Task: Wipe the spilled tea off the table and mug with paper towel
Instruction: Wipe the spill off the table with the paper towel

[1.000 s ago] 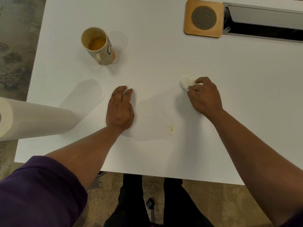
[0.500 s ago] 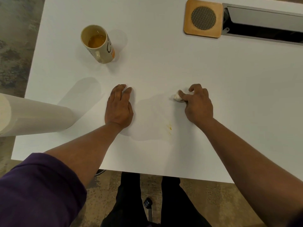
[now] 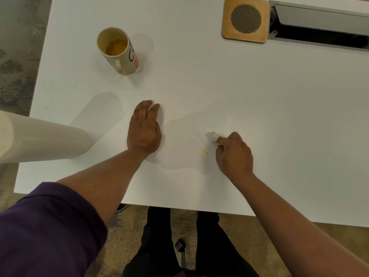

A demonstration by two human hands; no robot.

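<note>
A cream mug (image 3: 119,51) with tea in it stands upright at the back left of the white table (image 3: 219,86). A small yellow-brown tea stain (image 3: 205,151) lies near the table's front. My right hand (image 3: 233,154) grips a crumpled wad of paper towel (image 3: 213,136) and holds it down on the table just above the stain. My left hand (image 3: 144,127) rests flat on the table to the left, fingers straight and holding nothing.
A large paper towel roll (image 3: 40,138) stands at the left edge. A wooden square with a mesh disc (image 3: 246,20) and an open cable tray (image 3: 319,27) sit at the back right. The table's front edge runs just below my forearms.
My right hand has drawn the paper wad toward me and to the left, from mid-table down to beside the tea stain. My left hand has stayed flat in place.
</note>
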